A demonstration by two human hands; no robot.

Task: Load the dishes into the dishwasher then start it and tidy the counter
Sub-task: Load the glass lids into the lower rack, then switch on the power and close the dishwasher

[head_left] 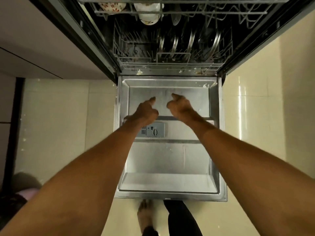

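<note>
The dishwasher door [168,159] lies fully open and flat below me, its steel inner face up. A grey detergent dispenser [153,130] sits on the door. My left hand [146,110] and my right hand [179,105] hover side by side above the door's far half, fingers loosely curled, holding nothing. Beyond them the lower rack [170,63] is pushed in and holds several upright steel plates [190,43]. The upper rack [170,12] carries a flower-patterned cup [112,5] and a white cup [148,14].
Food crumbs [139,72] lie on the sill at the door hinge. Glossy cream floor tiles [59,125] flank the door. My bare foot [144,215] and a dark trouser leg [180,218] stand just before the door's near edge. Dark cabinet fronts [10,133] rise at left.
</note>
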